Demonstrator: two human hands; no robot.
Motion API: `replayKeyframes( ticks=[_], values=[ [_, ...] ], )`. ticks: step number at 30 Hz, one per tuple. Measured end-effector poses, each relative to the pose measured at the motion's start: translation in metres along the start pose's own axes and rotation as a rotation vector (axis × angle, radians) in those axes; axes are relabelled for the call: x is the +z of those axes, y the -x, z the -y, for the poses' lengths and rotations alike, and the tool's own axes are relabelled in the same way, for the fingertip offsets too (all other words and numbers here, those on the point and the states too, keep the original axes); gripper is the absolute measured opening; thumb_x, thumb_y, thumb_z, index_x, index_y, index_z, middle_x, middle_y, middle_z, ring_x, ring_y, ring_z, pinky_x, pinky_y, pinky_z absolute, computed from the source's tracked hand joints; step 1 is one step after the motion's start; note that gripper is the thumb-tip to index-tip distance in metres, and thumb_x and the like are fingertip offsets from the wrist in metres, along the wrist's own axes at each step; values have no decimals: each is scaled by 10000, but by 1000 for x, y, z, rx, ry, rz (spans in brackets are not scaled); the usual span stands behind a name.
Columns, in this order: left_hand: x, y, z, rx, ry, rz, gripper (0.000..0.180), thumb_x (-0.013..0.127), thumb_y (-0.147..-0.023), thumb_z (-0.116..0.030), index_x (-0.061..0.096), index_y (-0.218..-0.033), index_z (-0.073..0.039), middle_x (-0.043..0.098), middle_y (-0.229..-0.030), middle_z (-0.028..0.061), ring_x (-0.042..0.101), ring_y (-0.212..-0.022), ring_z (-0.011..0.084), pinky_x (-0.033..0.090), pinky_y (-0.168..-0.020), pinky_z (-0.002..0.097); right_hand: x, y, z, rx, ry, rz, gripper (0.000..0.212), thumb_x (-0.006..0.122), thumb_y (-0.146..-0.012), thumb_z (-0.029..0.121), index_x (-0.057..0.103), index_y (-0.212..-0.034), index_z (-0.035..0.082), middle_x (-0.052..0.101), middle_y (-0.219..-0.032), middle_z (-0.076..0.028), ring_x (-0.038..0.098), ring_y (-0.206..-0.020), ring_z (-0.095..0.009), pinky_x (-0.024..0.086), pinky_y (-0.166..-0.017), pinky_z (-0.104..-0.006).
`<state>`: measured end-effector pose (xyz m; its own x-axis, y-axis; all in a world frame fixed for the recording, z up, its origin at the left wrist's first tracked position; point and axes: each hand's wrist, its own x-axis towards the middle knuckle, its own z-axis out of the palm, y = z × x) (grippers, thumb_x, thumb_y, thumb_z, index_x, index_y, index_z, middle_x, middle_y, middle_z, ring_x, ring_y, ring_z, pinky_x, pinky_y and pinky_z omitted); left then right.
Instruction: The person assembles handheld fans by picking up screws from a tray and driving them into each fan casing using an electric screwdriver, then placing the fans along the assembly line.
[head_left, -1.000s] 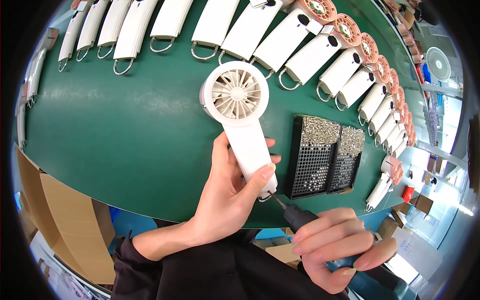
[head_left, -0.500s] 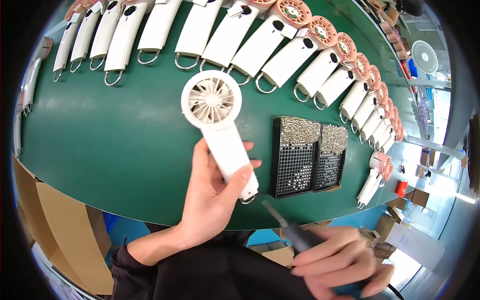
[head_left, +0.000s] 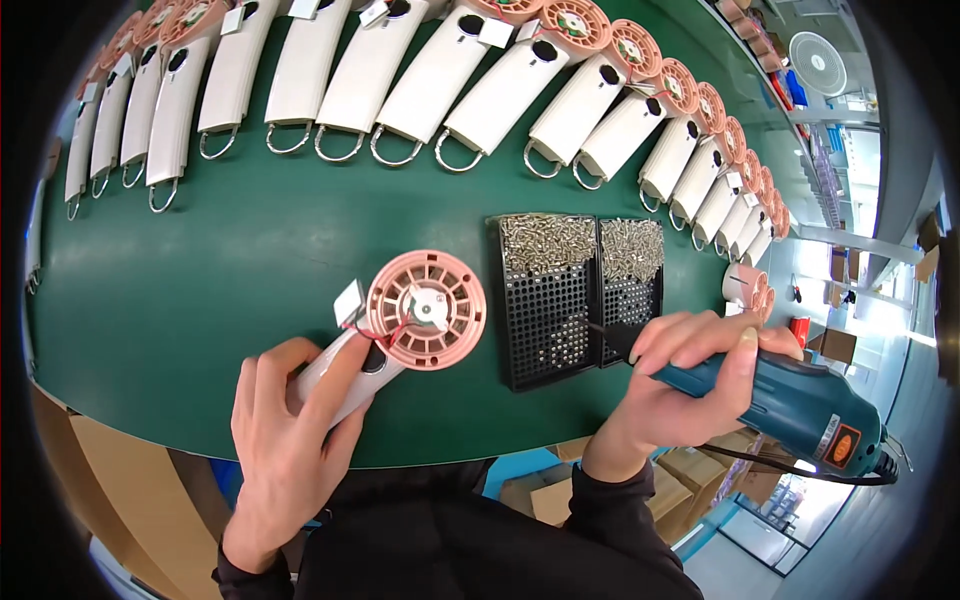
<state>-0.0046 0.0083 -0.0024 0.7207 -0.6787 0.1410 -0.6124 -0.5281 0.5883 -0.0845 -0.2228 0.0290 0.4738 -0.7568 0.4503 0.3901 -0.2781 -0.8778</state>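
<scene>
My left hand (head_left: 290, 440) is closed around the white handle of a handheld fan (head_left: 427, 310). The fan's round pink head faces up, showing spokes, a small board, red wires and a white square tab. My right hand (head_left: 690, 380) grips a teal electric screwdriver (head_left: 800, 405) with a black cable. Its tip points left, over the black screw tray (head_left: 548, 335), among the screws standing in the holes; whether it touches one I cannot tell. Loose silver screws (head_left: 545, 243) are heaped along the tray's far end, and a second such tray section adjoins on the right.
A long curved row of white fan bodies (head_left: 430, 75) with pink heads and wire loops lines the far side of the green table (head_left: 200, 300). Cardboard boxes (head_left: 130, 480) stand below the near edge. A white round fan (head_left: 817, 63) is at the far right.
My left hand has turned the fan over, from its white bladed side to its pink side, and lowered it leftward. My right hand has raised the screwdriver from below the table edge to the screw tray.
</scene>
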Motion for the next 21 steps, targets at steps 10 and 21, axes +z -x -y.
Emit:
replayKeyframes(
  ticks=[10, 21],
  values=[
    [5, -1, -2, 82, -78, 78, 561, 689, -638, 7, 575, -1171, -124, 537, -1032, 122, 517, -780, 264, 428, -680, 361, -6, 4, -2, -23, -7, 97, 196, 474, -912, 102, 321, -1035, 93, 474, -611, -105, 453, -378, -208, 447, -373, -341],
    [6, -2, -7, 227, -194, 142, 660, 618, -664, -38, 569, -1265, -306, 501, -976, 97, 467, -702, 196, 390, -618, 287, -4, 3, 17, -156, -97, 76, 169, 339, -956, 153, 363, -1089, 50, 460, -634, -106, 391, -328, -199, 398, -315, -337]
  ],
)
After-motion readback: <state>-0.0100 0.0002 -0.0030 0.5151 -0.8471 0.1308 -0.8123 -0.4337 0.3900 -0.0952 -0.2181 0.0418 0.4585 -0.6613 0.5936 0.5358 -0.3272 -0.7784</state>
